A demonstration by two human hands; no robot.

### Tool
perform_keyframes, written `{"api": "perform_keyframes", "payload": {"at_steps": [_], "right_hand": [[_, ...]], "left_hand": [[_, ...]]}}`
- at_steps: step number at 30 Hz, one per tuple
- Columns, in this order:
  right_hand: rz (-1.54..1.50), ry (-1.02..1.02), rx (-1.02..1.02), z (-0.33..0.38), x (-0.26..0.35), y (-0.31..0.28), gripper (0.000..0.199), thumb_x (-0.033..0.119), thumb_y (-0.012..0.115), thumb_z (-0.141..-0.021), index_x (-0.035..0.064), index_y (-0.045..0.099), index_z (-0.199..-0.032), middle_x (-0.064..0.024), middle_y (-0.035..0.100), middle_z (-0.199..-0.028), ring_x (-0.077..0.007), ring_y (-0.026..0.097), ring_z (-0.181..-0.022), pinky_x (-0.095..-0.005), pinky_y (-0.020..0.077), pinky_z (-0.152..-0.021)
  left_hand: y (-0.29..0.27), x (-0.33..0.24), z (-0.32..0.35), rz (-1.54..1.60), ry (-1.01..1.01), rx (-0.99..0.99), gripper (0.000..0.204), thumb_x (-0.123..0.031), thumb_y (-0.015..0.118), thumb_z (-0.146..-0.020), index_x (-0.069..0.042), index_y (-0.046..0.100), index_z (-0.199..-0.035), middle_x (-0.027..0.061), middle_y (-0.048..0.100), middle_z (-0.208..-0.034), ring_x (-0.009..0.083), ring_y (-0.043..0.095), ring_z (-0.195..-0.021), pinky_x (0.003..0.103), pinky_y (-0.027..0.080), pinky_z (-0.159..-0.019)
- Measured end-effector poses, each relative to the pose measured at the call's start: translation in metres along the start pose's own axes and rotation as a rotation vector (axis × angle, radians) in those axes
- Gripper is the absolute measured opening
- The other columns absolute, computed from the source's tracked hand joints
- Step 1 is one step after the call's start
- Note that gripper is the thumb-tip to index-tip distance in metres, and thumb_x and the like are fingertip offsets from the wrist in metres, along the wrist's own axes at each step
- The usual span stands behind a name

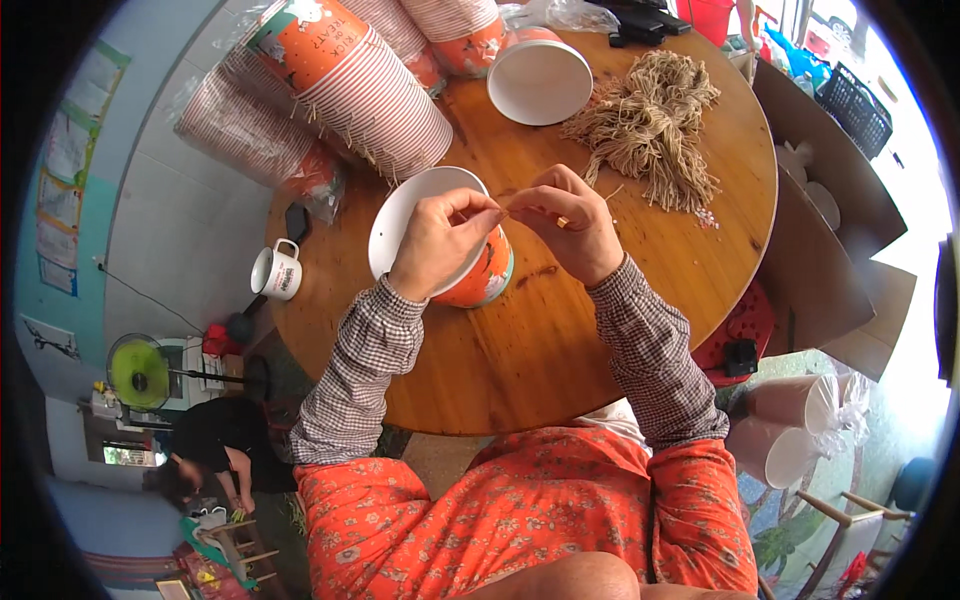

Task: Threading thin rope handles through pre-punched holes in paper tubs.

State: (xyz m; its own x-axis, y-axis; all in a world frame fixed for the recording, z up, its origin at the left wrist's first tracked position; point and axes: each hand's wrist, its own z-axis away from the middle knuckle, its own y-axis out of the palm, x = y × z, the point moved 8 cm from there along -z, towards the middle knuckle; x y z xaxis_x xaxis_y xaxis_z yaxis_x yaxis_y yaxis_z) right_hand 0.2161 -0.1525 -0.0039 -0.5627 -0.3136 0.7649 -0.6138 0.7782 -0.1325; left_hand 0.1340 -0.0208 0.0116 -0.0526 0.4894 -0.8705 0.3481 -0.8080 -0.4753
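My left hand (437,238) and my right hand (575,225) meet fingertip to fingertip above the table, each closed in a pinch. Whatever lies between the fingertips is too small to make out. Under my left hand an orange paper bucket (489,277) with a white inside lies tilted, its mouth facing left, partly covered by the hand and wrist. A second bucket (540,85) lies farther back with its white mouth toward me. Beyond my right hand is a heap of tan cord strands (655,130).
Tall nested stacks of orange buckets (375,95) crowd the far left of the round wooden table (530,375). A white mug (277,270) stands at its left edge. Open cardboard boxes (815,240) are on the right. At lower left another person (220,445) bends near a green fan (139,371).
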Motion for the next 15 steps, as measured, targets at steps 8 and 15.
{"api": "perform_keyframes", "payload": {"at_steps": [8, 15], "right_hand": [[-0.089, 0.111, 0.015, -0.004, -0.024, -0.002, 0.013, 0.011, 0.073, -0.080, 0.0082, 0.070, -0.093, -0.0020, 0.054, -0.081, -0.0122, 0.054, -0.072, -0.0264, 0.0459, -0.063], [-0.194, 0.123, 0.043, -0.006, -0.029, -0.005, 0.012, 0.013, 0.072, -0.082, 0.0081, 0.070, -0.093, -0.0023, 0.056, -0.086, -0.0126, 0.055, -0.075, -0.0267, 0.0466, -0.067]], "left_hand": [[0.009, 0.003, -0.005, -0.006, 0.002, 0.169, 0.018, -0.012, 0.066, -0.087, 0.005, 0.067, -0.094, 0.0041, 0.068, -0.082, 0.0081, 0.061, -0.076, 0.023, 0.050, -0.070], [0.002, 0.013, -0.011, -0.011, -0.150, 0.129, 0.021, -0.016, 0.064, -0.091, 0.005, 0.066, -0.095, -0.0007, 0.065, -0.080, 0.0069, 0.059, -0.073, 0.021, 0.047, -0.066]]}}
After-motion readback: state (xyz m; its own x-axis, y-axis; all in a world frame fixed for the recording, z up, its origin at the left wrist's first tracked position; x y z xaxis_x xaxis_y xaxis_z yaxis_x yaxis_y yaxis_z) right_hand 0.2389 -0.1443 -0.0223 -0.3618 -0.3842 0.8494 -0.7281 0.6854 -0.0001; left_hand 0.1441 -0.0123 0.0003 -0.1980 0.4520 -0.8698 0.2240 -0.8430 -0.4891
